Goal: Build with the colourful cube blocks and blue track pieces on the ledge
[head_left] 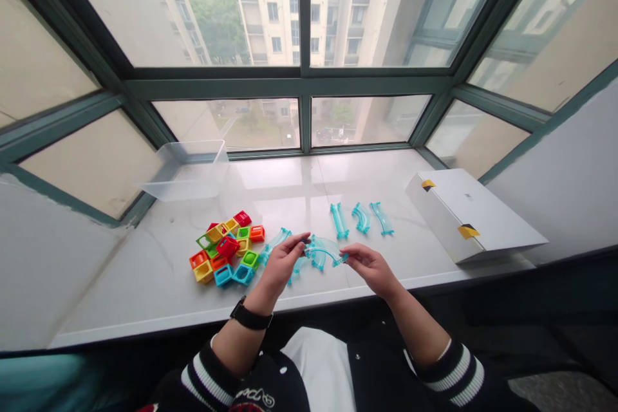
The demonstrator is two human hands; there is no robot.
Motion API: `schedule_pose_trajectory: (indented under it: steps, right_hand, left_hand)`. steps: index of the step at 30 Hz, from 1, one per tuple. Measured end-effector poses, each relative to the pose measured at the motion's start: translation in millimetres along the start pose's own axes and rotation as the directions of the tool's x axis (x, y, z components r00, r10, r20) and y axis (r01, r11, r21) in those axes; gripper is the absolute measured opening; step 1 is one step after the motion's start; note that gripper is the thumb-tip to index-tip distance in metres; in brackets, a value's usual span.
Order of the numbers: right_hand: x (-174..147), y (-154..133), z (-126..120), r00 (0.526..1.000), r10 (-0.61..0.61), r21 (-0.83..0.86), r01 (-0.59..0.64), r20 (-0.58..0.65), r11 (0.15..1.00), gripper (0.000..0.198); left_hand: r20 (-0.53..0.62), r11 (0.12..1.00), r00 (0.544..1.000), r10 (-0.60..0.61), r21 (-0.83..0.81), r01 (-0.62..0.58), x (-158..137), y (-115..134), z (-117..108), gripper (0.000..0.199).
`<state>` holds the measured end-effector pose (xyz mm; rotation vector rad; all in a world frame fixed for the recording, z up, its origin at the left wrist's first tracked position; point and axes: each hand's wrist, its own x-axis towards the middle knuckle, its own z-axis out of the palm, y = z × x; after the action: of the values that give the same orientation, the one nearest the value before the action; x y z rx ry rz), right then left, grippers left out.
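A curved, see-through blue track piece [324, 244] is held up between my two hands, above the sill. My left hand [286, 259] pinches its left end, and my right hand [367, 266] grips the right end with closed fingers. Several more blue track pieces [275, 241] lie below and to the left, partly hidden by my left hand and the held piece. Beyond my hands, a straight track piece [339, 221], a curved track piece [361, 218] and a wavy track piece [382, 218] lie apart in a row.
Left of my hands sits a heap of red, yellow, green, orange and blue hollow blocks [226, 246]. A clear plastic bin [190, 174] stands at the back left. To the right is a white box [476, 215] with yellow-black tape. Window frames [290, 87] border the white sill [381, 180].
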<state>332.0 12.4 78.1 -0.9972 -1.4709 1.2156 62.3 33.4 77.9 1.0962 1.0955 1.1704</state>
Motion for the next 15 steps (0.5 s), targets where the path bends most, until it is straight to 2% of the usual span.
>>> schedule_pose_trajectory:
  steps: [4, 8, 15]
  right_hand:
    - [-3, -5, 0, 1.000, 0.000, 0.012, 0.000, 0.009, 1.000, 0.024]
    - [-9, -7, -1, 0.999, -0.025, -0.073, 0.027, 0.028, 0.997, 0.022]
    - [-16, 0, -15, 0.997, -0.029, -0.146, 0.018, -0.070, 0.989, 0.024]
  left_hand:
    - [0.005, 0.997, 1.000, -0.021, -0.068, 0.021, 8, 3, 8, 0.053]
    - [-0.003, 0.990, 0.999, -0.054, -0.129, 0.053, 13, 10, 17, 0.054]
    - [0.032, 0.975, 0.994, -0.101, -0.194, 0.105, 18, 13, 42, 0.056]
